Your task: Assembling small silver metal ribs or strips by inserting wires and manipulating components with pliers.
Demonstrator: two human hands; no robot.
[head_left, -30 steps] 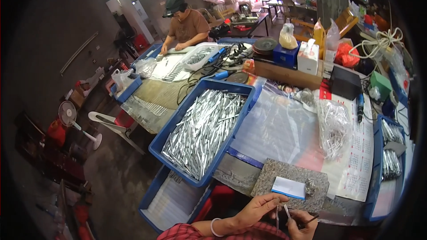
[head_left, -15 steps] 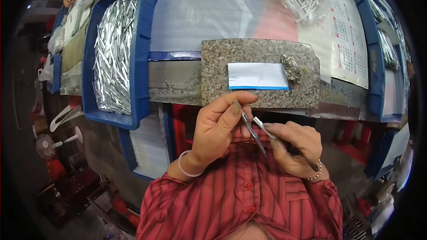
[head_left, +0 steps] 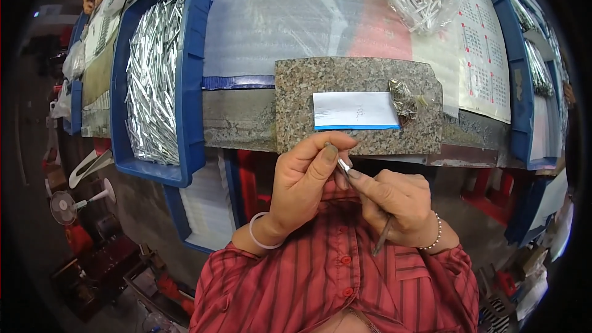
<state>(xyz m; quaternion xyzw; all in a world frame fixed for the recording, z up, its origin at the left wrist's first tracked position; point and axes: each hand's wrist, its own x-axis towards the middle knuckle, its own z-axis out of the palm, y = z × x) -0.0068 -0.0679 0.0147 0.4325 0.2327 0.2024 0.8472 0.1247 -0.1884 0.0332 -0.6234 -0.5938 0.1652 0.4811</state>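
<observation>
Your left hand [head_left: 300, 177] pinches metal piece [head_left: 343, 164], right hand [head_left: 398, 200] closed round dark stick [head_left: 382, 238]; fine two-handed work on piece likely, next move needs steady grip

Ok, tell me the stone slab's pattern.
The stone slab is speckled grey-brown and black, showing best in the head view.

Small metal piece [head_left: 343, 164] gleams | slender tool [head_left: 383, 237] looks dull | bright metal strips [head_left: 154, 80] glint in smooth plastic crate [head_left: 191, 89] | speckled stone slab [head_left: 295, 89] backs matt paper pad [head_left: 345, 108] | glossy plastic film [head_left: 271, 24] meets rough, scuffed table edge [head_left: 237, 120] | crinkled clear plastic bag [head_left: 425, 0] shines | striped cloth shirt [head_left: 290, 277] carries a soft sheen
</observation>
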